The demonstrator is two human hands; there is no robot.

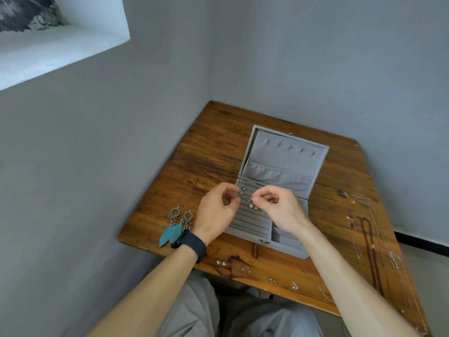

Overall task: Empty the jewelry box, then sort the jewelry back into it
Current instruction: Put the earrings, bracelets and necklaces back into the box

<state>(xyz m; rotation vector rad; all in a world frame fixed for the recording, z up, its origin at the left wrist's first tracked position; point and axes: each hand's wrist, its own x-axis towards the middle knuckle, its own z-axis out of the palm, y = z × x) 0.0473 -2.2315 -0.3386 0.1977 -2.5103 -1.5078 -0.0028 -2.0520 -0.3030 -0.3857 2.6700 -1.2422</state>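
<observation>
A grey velvet jewelry box (286,246) lies open on the wooden table, its lid (284,161) standing up behind. Over its ridged ring rows, my left hand (217,211) pinches a small silver earring (242,191) between thumb and fingers. My right hand (279,210) pinches a second small earring (252,206) whose beads dangle just above the rows. Two teal feather earrings (176,227) lie on the table left of the box, beside my left wrist with its black band.
Small stud earrings (221,263) (294,285) lie scattered along the table's near edge. Thin chains and a dark bead necklace (369,246) stretch along the right side of the table (209,152). Grey walls close in behind and to the left.
</observation>
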